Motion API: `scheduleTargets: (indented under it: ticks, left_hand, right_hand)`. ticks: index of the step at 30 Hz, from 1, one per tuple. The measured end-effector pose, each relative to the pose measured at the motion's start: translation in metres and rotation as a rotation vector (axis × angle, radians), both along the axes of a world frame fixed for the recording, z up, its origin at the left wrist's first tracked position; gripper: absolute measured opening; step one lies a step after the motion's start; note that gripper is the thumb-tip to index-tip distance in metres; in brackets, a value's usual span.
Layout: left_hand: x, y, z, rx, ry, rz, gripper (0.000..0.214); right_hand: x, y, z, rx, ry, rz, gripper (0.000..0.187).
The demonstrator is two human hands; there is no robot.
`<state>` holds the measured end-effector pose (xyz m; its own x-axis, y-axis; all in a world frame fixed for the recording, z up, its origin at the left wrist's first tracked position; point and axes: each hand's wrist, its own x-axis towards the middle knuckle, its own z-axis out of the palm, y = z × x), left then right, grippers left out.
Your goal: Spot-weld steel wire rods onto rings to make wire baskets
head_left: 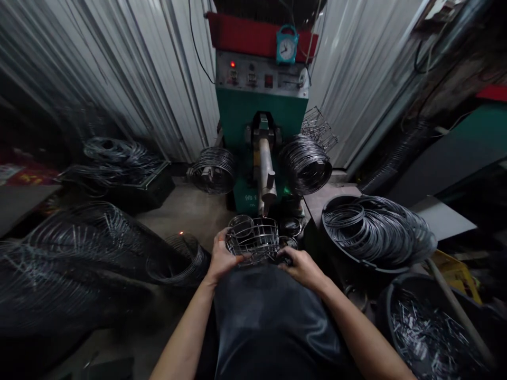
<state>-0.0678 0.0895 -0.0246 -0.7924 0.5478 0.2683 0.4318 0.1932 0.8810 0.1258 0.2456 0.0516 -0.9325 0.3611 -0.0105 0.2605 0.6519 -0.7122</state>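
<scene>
A round wire basket frame (259,232) is held under the electrode arm (266,179) of a green welding machine (237,113). My left hand (225,256) grips its left side, thumb along the near edge and fingers round the outside. By the frame's lower right edge is my right hand (299,265), its thumb and fingers closed together. What those fingertips pinch is too dark and small to make out. The arm's tip comes down at the far rim of the frame. Just right of the frame lie small dark metal rings (291,227).
Wire ring bundles hang left (213,170) and right (306,164) of the arm. At right stand a tub of wire hoops (362,264) and a bin of short metal pieces (390,295). Stacked wire hoops (106,237) fill the left. A dark apron (273,311) covers my lap.
</scene>
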Motion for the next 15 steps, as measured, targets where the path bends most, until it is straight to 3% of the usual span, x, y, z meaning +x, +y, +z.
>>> scheduleTargets:
  ticks: [2, 4, 8, 12, 15]
  left_hand:
    - [0.008, -0.001, 0.011, -0.092, 0.149, -0.031, 0.089]
    - [0.016, 0.002, 0.022, -0.148, 0.24, -0.079, 0.088]
    - [0.03, 0.012, 0.041, -0.257, 0.327, -0.108, 0.085]
    - [0.042, 0.021, 0.05, -0.377, 0.392, -0.086, 0.078]
    - [0.047, 0.024, 0.053, -0.423, 0.407, -0.085, 0.077]
  right_hand:
    - [-0.019, -0.003, 0.014, 0.002, -0.056, 0.0, 0.022]
    - [-0.034, -0.003, 0.015, -0.021, -0.08, -0.035, 0.023]
    - [-0.051, -0.004, 0.0, -0.071, 0.002, -0.176, 0.021]
    - [-0.051, -0.013, -0.015, -0.028, 0.137, -0.319, 0.011]
    - [-0.045, -0.019, -0.023, -0.034, 0.196, -0.293, 0.008]
